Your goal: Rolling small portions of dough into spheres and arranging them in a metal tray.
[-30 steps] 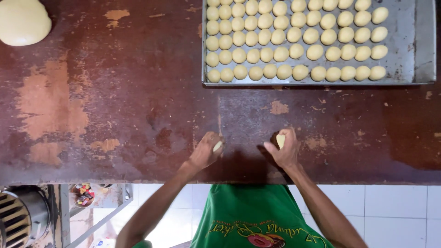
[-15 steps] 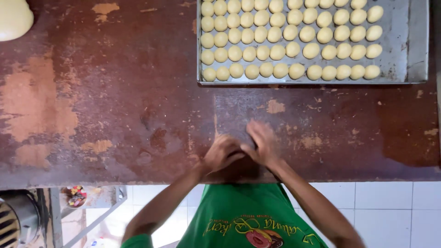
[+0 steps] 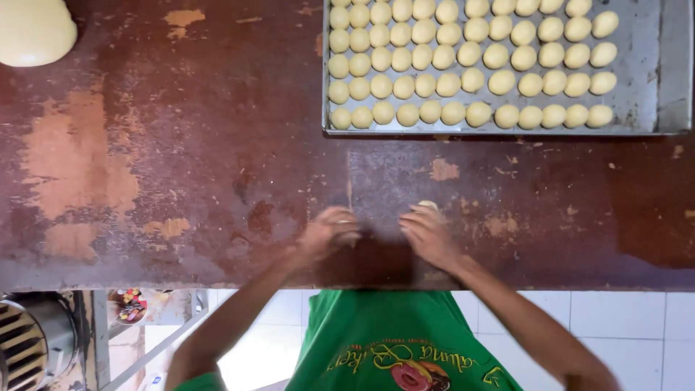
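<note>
Overhead, the metal tray (image 3: 670, 65) holds rows of dough balls (image 3: 463, 58) — both hands' fingers (image 3: 416, 217) cup dough pieces (image 3: 428, 205).

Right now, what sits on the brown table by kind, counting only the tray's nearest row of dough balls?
Metal tray: 1
Dough balls, nearest row: 12
Large dough mound: 1
Dough piece at right hand: 1
Total: 15
</note>
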